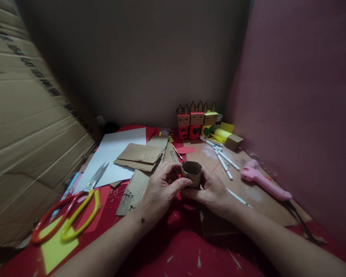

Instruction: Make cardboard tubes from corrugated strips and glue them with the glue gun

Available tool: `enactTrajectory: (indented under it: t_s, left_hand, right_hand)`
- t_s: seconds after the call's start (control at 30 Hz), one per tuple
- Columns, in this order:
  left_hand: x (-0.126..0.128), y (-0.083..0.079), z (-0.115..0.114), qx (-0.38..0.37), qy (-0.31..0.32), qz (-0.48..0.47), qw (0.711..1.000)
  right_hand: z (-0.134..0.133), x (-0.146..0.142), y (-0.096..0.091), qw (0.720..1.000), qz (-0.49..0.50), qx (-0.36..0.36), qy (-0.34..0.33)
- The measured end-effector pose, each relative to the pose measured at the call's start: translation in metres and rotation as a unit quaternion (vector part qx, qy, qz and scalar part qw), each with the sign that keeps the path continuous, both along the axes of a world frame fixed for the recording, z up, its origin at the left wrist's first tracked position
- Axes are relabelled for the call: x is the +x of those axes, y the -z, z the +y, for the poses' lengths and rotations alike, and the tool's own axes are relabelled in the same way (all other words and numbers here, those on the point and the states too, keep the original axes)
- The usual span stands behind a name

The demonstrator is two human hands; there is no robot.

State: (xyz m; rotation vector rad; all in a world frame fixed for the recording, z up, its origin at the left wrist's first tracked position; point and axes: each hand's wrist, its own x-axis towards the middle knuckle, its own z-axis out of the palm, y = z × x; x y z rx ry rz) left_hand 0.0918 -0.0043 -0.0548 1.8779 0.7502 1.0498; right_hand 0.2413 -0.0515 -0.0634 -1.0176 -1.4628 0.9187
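Between my two hands I hold a short brown cardboard tube point(192, 175) upright, its open top facing up. My left hand point(165, 182) grips its left side, the thumb across the front. From the right, my right hand point(210, 189) wraps round it, with the thumb low on the front. Behind my right wrist a piece of brown cardboard point(216, 225) lies partly hidden. Just left of my left hand are a torn cardboard strip point(134, 192) and a folded piece of cardboard point(140, 154).
Scissors point(95, 184) with red and yellow handles lie left, over yellow paper point(56, 246). White paper point(115, 154) is behind. Several decorated tubes point(195, 125) with pointed ears stand at the back. Markers point(225, 165) and a pink glue gun point(265, 181) lie right. A cardboard sheet point(31, 115) rises left.
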Motion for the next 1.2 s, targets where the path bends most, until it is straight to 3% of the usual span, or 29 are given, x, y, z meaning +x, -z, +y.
enactTrajectory:
  t_s: [0.1,0.23,0.37,0.53,0.83,1.2]
  left_hand:
    - [0.002,-0.003,-0.002,-0.041,0.0,-0.027,0.999]
    - [0.002,-0.011,-0.003,-0.113,-0.026,-0.077,0.99]
    - [0.002,-0.013,-0.003,-0.098,-0.032,-0.067,0.992]
    - [0.003,-0.006,-0.004,-0.052,0.042,-0.031,0.997]
    - [0.007,0.006,-0.001,-0.022,0.038,0.013,0.999]
    - [0.006,0.003,-0.003,0.112,0.024,0.066,0.991]
  right_hand:
    - [-0.001,-0.002,-0.002,0.994,0.087,-0.058,-0.033]
    - [0.004,0.0,-0.005,0.954,0.262,-0.123,-0.076]
    - [0.012,0.007,-0.002,0.901,0.388,-0.182,-0.075]
    - [0.013,0.011,-0.003,0.855,0.458,-0.241,-0.041]
    - [0.013,0.013,0.001,0.869,0.432,-0.229,-0.08]
    - [0.013,0.011,0.002,0.872,0.422,-0.233,-0.086]
